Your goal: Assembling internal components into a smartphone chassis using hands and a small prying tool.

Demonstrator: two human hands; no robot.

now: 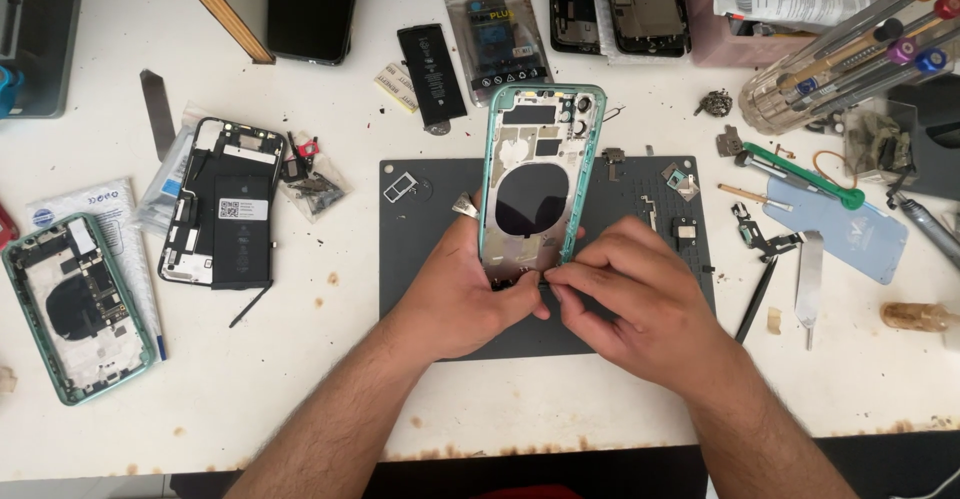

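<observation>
We hold the stripped green phone frame [540,174] tilted up over the dark grey work mat [420,249] on the white desk [300,359]. Our left hand [465,294] grips its lower edge; our right hand [625,294] pinches a small dark part at that bottom end. We judge we are working a part at the base, which calls for a fine, steady pinch. A clear, blue-labelled packet [495,24] lies beyond the frame beside a loose black battery [432,72]; a white, blue-printed pouch [105,214] lies far left.
</observation>
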